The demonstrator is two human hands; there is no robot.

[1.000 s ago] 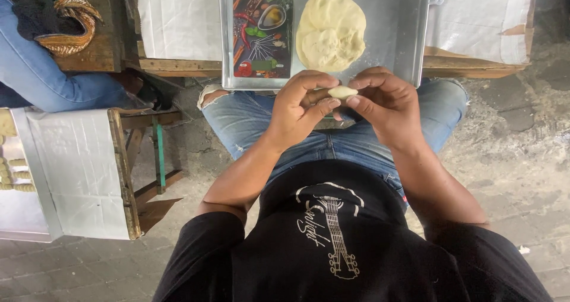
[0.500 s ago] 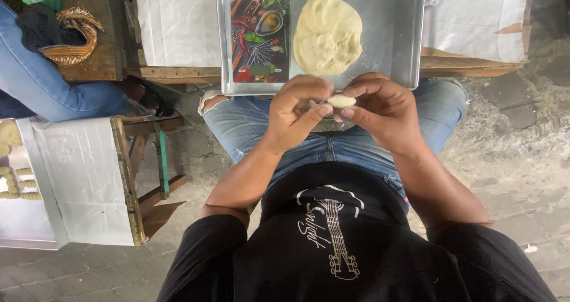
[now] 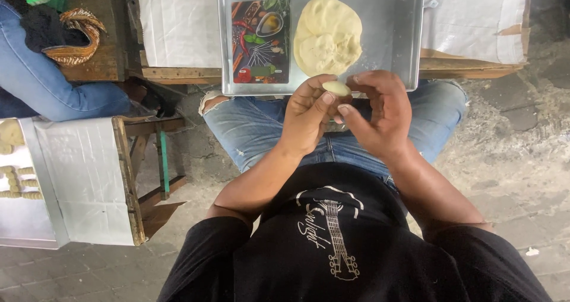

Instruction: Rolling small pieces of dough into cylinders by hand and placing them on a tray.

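Above our lap, our left hand (image 3: 309, 115) and right hand (image 3: 380, 115) pinch one small dough piece (image 3: 336, 88) between fingertips. Just behind it, one metal tray (image 3: 392, 17) holds one dough lump (image 3: 328, 36) and one printed card (image 3: 261, 40).

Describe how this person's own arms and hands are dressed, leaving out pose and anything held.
Both hands, left hand and right hand, are bare, with no gloves, rings or watch in view. The forearms are uncovered too. Short black sleeves of a black T-shirt end near the elbows.
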